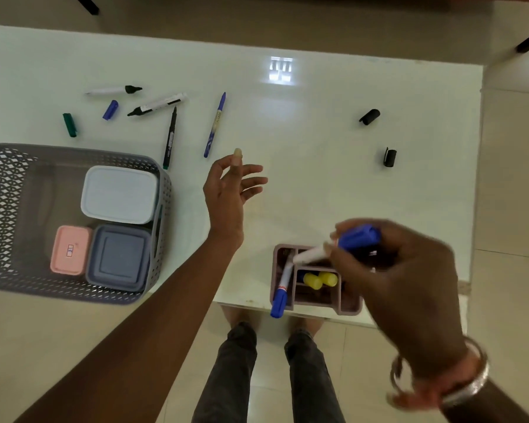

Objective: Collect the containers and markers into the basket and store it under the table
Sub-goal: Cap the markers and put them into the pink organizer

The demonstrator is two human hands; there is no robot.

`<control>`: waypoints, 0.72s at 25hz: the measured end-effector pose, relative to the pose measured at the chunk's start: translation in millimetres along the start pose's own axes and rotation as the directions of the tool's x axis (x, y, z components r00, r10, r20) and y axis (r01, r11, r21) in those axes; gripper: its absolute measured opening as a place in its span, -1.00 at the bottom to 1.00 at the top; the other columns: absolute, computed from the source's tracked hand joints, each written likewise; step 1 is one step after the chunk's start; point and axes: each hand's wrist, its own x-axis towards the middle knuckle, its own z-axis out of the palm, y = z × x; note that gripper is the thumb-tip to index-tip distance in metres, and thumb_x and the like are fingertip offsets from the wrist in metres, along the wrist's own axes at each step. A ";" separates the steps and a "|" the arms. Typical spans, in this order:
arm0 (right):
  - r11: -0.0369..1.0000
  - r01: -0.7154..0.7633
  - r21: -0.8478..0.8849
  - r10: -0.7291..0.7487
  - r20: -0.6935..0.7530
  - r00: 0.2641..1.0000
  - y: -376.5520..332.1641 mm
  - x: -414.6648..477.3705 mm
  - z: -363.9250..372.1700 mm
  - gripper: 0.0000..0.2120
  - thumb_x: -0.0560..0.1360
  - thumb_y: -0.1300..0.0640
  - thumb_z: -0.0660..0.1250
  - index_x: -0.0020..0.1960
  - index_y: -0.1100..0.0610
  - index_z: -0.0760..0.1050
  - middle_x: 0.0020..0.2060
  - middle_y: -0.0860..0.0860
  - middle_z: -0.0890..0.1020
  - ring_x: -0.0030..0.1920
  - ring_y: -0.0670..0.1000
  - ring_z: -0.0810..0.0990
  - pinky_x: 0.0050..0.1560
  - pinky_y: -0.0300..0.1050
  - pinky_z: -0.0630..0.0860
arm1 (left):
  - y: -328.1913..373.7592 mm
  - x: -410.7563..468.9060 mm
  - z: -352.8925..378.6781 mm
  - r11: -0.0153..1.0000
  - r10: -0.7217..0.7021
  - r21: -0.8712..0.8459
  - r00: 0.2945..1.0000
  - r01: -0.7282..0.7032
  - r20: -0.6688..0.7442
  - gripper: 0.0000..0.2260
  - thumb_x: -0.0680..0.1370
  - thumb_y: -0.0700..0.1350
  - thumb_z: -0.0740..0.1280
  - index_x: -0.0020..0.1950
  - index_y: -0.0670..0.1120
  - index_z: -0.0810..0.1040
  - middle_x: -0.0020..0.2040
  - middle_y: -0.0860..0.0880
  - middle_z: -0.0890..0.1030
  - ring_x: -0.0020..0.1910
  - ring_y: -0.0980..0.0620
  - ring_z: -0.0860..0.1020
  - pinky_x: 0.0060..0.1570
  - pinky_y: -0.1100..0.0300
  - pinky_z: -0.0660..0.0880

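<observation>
Pinching a blue-capped marker (359, 236) between thumb and fingertips, the right hand (409, 279) hovers at five o'clock over a pink organiser (348, 308) on the near edge of the table (318, 117); I see a second blue-capped marker (283, 285) leaning in its left slot and two yellow caps (319, 280) in another; the left hand (229, 190) hangs near centre, fingers spread and loose, holding nothing. At nine o'clock sits the grey basket (0, 178), holding a white container (119, 193), a pink container (71, 250) and a grey-blue container (119, 257); from ten to twelve o'clock lie two white-barrelled markers (158, 103), a black marker (170, 138) and a blue marker (215, 125), with a blue cap (110, 109) and a green cap (70, 125) beside them; two black caps (369, 116) lie at two o'clock.
</observation>
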 end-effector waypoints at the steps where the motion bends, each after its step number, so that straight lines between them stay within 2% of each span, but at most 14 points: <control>1: 0.999 0.035 -0.039 -0.034 0.026 0.999 3.5 -11.0 6.8 -0.78 0.35 0.10 0.48 -0.01 0.01 0.62 -0.19 -0.22 0.65 -0.18 -0.25 0.66 -0.19 -0.48 0.55 | -2.7 -1.9 -4.4 1.000 -0.003 0.021 1.000 0.003 -0.005 -0.70 0.66 0.01 0.27 0.20 -0.23 0.50 0.02 -0.27 0.70 -0.10 -0.23 0.69 -0.06 -0.01 0.61; 3: 0.986 0.117 -0.121 -0.110 0.059 0.992 17.1 -19.4 25.0 -0.76 0.35 0.09 0.45 0.01 0.02 0.62 -0.20 -0.19 0.65 -0.25 -0.24 0.66 -0.15 -0.44 0.58 | -7.2 -6.1 -7.1 0.999 -0.013 0.049 1.000 0.013 -0.009 -0.67 0.66 0.00 0.27 0.21 -0.27 0.49 0.01 -0.26 0.70 -0.12 -0.22 0.69 -0.07 -0.01 0.60; 5: 0.959 0.197 -0.205 -0.180 0.100 0.979 35.8 -15.9 45.0 -0.77 0.35 0.14 0.49 0.01 0.10 0.65 -0.17 -0.09 0.69 -0.18 -0.16 0.66 -0.10 -0.37 0.60 | -10.3 -8.6 -6.7 0.998 -0.020 0.067 1.000 0.020 -0.004 -0.66 0.66 0.00 0.27 0.21 -0.27 0.49 0.00 -0.25 0.70 -0.12 -0.23 0.70 -0.06 -0.02 0.60; 7: 0.936 0.246 -0.253 -0.209 0.164 0.964 50.2 -8.9 62.4 -0.73 0.34 0.24 0.55 0.04 0.17 0.65 -0.11 0.02 0.72 -0.11 -0.02 0.69 -0.02 -0.17 0.62 | -11.7 -9.8 -5.9 0.996 -0.020 0.082 1.000 0.019 0.008 -0.68 0.66 0.00 0.27 0.21 -0.26 0.50 0.00 -0.24 0.71 -0.10 -0.25 0.70 -0.06 -0.03 0.61; 9: 0.930 0.245 -0.273 -0.191 0.212 0.959 55.1 -1.1 74.7 -0.70 0.37 0.28 0.52 0.10 0.22 0.63 -0.04 0.08 0.70 -0.05 0.06 0.68 0.05 0.02 0.63 | -12.8 -9.4 -7.2 0.995 -0.017 0.096 1.000 0.015 0.024 -0.69 0.67 -0.01 0.27 0.21 -0.25 0.51 0.00 -0.23 0.71 -0.10 -0.25 0.70 -0.06 -0.02 0.61; 10: 0.941 0.213 -0.263 -0.157 0.219 0.963 53.5 2.9 78.0 -0.70 0.41 0.27 0.49 0.14 0.21 0.62 0.02 0.08 0.69 -0.01 0.06 0.67 0.11 0.02 0.61 | -13.2 -9.0 -8.2 0.995 -0.017 0.101 0.999 0.014 0.027 -0.70 0.67 -0.02 0.26 0.22 -0.25 0.51 0.00 -0.22 0.71 -0.09 -0.24 0.70 -0.06 -0.01 0.62; 12: 0.960 0.145 -0.239 -0.093 0.217 0.972 52.2 9.7 79.4 -0.65 0.46 0.21 0.45 0.24 0.13 0.57 0.13 0.02 0.64 0.04 -0.01 0.65 0.20 -0.13 0.53 | -14.6 -8.4 -10.9 0.994 -0.019 0.112 0.999 0.016 0.026 -0.70 0.67 -0.03 0.26 0.22 -0.25 0.51 0.01 -0.22 0.71 -0.09 -0.24 0.70 -0.06 -0.01 0.62; 15: 0.971 0.120 -0.208 -0.081 0.189 0.979 51.6 11.7 70.8 -0.63 0.45 0.21 0.46 0.25 0.07 0.55 0.12 -0.02 0.62 -0.03 -0.13 0.61 0.13 -0.26 0.52 | -16.7 -7.4 -17.4 0.993 -0.023 0.112 1.000 0.021 0.020 -0.70 0.67 -0.03 0.26 0.22 -0.26 0.50 0.01 -0.24 0.71 -0.11 -0.23 0.70 -0.07 -0.02 0.61; 17: 0.947 0.234 -0.218 -0.195 0.187 0.963 52.8 5.4 61.0 -0.73 0.44 0.18 0.46 0.14 0.09 0.58 0.03 -0.03 0.63 -0.09 -0.13 0.58 0.02 -0.27 0.58 | -17.6 -7.8 -19.9 0.994 -0.033 0.101 0.999 0.032 0.011 -0.70 0.67 -0.03 0.26 0.21 -0.27 0.50 0.01 -0.25 0.70 -0.12 -0.23 0.69 -0.08 -0.01 0.59; 18: 0.921 0.320 -0.224 -0.265 0.244 0.933 52.5 -0.9 56.9 -0.77 0.45 0.11 0.43 0.10 0.08 0.58 -0.01 -0.06 0.62 -0.09 -0.14 0.57 -0.03 -0.29 0.57 | -18.3 -8.1 -20.6 0.994 -0.040 0.101 0.999 0.039 0.006 -0.70 0.67 -0.02 0.27 0.20 -0.26 0.50 0.01 -0.26 0.70 -0.11 -0.23 0.69 -0.09 0.00 0.59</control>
